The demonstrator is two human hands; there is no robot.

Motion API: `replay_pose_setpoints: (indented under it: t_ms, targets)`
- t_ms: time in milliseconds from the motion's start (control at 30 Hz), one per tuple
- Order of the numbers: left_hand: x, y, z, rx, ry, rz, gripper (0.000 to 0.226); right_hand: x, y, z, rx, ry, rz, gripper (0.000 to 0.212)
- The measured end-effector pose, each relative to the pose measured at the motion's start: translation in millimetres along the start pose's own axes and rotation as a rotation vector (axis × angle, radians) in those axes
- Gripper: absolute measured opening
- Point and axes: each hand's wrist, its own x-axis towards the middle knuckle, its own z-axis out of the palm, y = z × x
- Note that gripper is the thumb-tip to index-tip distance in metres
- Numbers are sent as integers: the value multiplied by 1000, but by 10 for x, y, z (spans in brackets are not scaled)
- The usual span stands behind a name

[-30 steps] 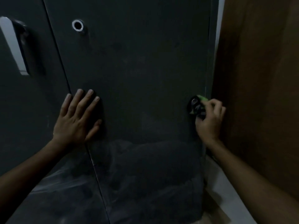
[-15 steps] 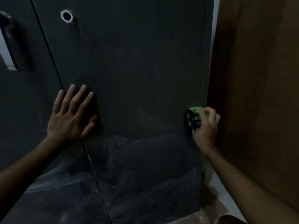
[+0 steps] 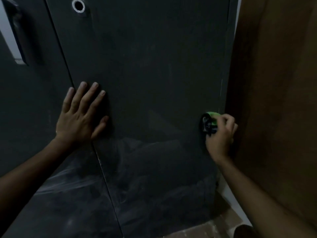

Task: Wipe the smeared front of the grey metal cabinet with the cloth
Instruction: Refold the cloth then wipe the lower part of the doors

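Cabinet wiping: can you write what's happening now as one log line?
left hand: flat on cabinet front | right hand: fingers curled round green-and-black cloth at right edge | smears: low on front

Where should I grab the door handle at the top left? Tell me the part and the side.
Take the handle by its long pale bar, wrapping fingers round it from the right, where a dark gap behind the bar seems to leave room. It runs tilted and nearly upright; its upper end is cut off by the frame.
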Motion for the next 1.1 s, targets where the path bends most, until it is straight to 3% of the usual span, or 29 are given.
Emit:
replay_pose_setpoints:
  t_ms: [67, 133, 200, 233, 333, 433, 567, 633, 733, 767, 867, 1000, 1067, 1100]
  targets:
    - [3, -10, 3, 1, 4, 4, 73, -124, -165, 68, -32, -41, -163, 67]
    - [-4, -14, 9, -7, 3, 5, 73, -525, -10, 143, -112, -225, -340, 73]
    - [-9, -8, 17, -8, 13, 2, 73, -806, 325, 80, -150, -401, -304, 71]
    - [-11, -7, 23, -5, 17, 2, 73, -781, 463, 31, -134, -408, -206, 66]
    - [-21, -14, 38, -11, 12, -4, 74, -364, 534, -39, -88, -205, 58, 57]
    - [-22, -19, 43, -4, 14, -5, 74, -220, 95, 69, -16, -48, -26, 62]
    - [-27, -28, 34, -13, 13, -1, 74, -1025, 48, 288, -24, -342, -325, 71]
    - [-23, -26, 30, -20, 13, -2, 74, -1056, 244, 193, -34, -454, -288, 65]
    - [-19, -15, 45, -12, 20, -8, 74, -651, 231, 91, -58, -303, -38, 60]
    - [-21, -12, 44, -7, 23, -8, 74, -546, 84, 116, -40, -227, -31, 61]
    - [-15, -22, 28, -8, 18, -3, 74, -652, -501, 337, 51, -194, -258, 66]
    - [-4, -35, 12, -26, 1, 4, 73, -1190, -393, 404, -60, -511, -705, 60]
    - [-10, -23, 14, -19, 1, -1, 73, -1093, -137, 259, -98, -505, -715, 60]
    - [-15, -17, 18, -15, 0, -6, 73, -996, -103, 219, -73, -457, -619, 60]
